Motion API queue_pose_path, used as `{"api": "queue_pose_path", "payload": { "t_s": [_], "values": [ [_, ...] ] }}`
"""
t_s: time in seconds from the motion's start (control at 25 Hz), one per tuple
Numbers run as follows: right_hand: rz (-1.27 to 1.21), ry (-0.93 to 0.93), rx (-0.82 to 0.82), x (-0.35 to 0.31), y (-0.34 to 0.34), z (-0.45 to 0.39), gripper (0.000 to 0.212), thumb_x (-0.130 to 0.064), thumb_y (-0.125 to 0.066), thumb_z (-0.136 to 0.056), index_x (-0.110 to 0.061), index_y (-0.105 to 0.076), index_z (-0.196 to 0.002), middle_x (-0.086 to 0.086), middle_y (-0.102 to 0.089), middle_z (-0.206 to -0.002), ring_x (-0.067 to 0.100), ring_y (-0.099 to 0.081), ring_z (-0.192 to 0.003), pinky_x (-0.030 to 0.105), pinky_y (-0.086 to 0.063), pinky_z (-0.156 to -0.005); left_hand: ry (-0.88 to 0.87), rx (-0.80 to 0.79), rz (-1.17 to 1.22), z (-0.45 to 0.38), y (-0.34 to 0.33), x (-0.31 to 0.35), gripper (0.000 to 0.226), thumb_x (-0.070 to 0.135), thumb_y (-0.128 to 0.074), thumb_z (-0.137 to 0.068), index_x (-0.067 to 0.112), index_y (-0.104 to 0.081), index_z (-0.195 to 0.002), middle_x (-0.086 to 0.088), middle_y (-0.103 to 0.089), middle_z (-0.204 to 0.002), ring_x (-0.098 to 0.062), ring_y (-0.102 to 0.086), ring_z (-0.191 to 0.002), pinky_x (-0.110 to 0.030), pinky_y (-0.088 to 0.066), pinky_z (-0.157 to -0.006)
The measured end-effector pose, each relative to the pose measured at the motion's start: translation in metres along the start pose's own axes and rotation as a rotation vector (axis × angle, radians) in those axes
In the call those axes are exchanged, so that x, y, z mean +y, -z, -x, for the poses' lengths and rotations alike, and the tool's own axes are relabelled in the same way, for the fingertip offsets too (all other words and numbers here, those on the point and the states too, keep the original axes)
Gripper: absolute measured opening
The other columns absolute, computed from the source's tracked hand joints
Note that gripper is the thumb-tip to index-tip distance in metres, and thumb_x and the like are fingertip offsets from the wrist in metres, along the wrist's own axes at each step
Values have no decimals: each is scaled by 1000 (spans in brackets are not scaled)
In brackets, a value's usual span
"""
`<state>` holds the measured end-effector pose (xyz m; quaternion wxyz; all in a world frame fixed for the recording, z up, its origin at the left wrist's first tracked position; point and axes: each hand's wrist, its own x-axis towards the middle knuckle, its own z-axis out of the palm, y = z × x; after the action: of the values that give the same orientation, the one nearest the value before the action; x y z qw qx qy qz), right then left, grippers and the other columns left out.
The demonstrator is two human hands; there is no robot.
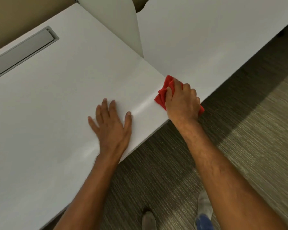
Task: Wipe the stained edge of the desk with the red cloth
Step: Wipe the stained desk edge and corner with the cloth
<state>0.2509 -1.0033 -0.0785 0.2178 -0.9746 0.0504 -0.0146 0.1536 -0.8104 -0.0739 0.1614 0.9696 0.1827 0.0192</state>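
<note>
gripping bunched red cloth [163, 95] at desk [56, 100] edge: right hand [181, 103] | left hand [111, 127] flat, fingers spread

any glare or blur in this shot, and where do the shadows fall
Head view: soft glare streak on the desk between the left hand and the red cloth; the desk's shadow darkens the carpet; the shoes are blurred; wide-angle lens bends the desk's edge.

Red cloth [163, 94] — mostly under hand [181, 103].
</note>
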Motion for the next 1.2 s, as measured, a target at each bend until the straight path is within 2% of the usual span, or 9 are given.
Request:
{"api": "queue_pose_path", "payload": {
  "t_s": [0.12, 0.2, 0.36, 0.52, 0.64, 0.76, 0.96, 1.04, 1.2],
  "values": [
    [-300, -113, -32, 20, 3, -11, 47, -49, -32, -111, -16, -60, -126, 2, -65, -107, 19, -64, -95, 38, -55, -82, -24, -1, -43, -29, -16, 44, 70, 59, -27, -103, 21, -19, -161, -2, -8, -172, -25, -4, -159, -56, 3, -127],
    [-492, -155, -55, 29, 0, -12, 45, -50, -32, -110, -18, -62, -120, -4, -62, -100, 12, -62, -89, 30, -52, -75, 20, 9, -57, -50, -23, 61, 69, 60, -27, -103, 22, -19, -161, -2, -10, -172, -25, -5, -159, -56, 0, -127],
    [-839, -188, -126, 44, -7, -4, 43, -51, -35, -109, -21, -61, -125, -6, -64, -107, 6, -64, -94, 13, -45, -67, 101, 51, -78, -70, -33, 75, 72, 63, -22, -101, 24, -19, -161, -1, -13, -172, -25, -7, -159, -57, -4, -127],
    [-1034, -149, -221, 56, -10, 3, 38, -46, -42, -108, -20, -60, -129, -4, -63, -113, -2, -61, -94, 7, -49, -62, 101, 87, -121, -70, -34, 76, 69, 61, -23, -102, 25, -22, -161, -1, -19, -171, -23, -14, -158, -54, -10, -128],
    [-1112, -133, -321, 61, -10, 1, 44, -44, -46, -108, -24, -52, -146, -7, -61, -127, 1, -61, -107, 8, -47, -77, 111, 87, -152, -72, -34, 78, 68, 59, -24, -102, 25, -22, -161, 0, -20, -171, -22, -16, -158, -50, -11, -129],
    [-1148, -86, -392, 64, -7, -5, 49, -39, -48, -108, -30, -42, -156, -11, -54, -140, -3, -56, -116, 9, -45, -89, 115, 89, -165, -74, -34, 79, 69, 59, -23, -101, 25, -22, -161, 1, -21, -170, -20, -17, -157, -47, -12, -129],
    [-1133, 6, -535, 72, 0, -23, 52, -40, -44, -109, -37, -34, -160, -5, -47, -158, 5, -48, -131, 32, -50, -107, 115, 93, -177, -74, -34, 82, 68, 57, -24, -102, 25, -22, -162, 1, -21, -170, -19, -18, -157, -45, -13, -128],
    [-1114, 48, -613, 74, 2, -32, 53, -41, -42, -110, -40, -28, -161, -6, -43, -162, 11, -49, -137, 40, -49, -111, 111, 92, -185, -74, -34, 82, 68, 56, -24, -102, 25, -22, -162, 1, -21, -170, -19, -18, -157, -46, -14, -128],
    [-1039, 155, -729, 73, 5, -53, 57, -42, -40, -110, -42, -19, -163, -5, -37, -166, 21, -49, -144, 40, -45, -111, 113, 86, -190, -75, -36, 81, 68, 56, -23, -101, 25, -21, -162, 0, -20, -171, -19, -17, -157, -46, -13, -128]
  ]
}}
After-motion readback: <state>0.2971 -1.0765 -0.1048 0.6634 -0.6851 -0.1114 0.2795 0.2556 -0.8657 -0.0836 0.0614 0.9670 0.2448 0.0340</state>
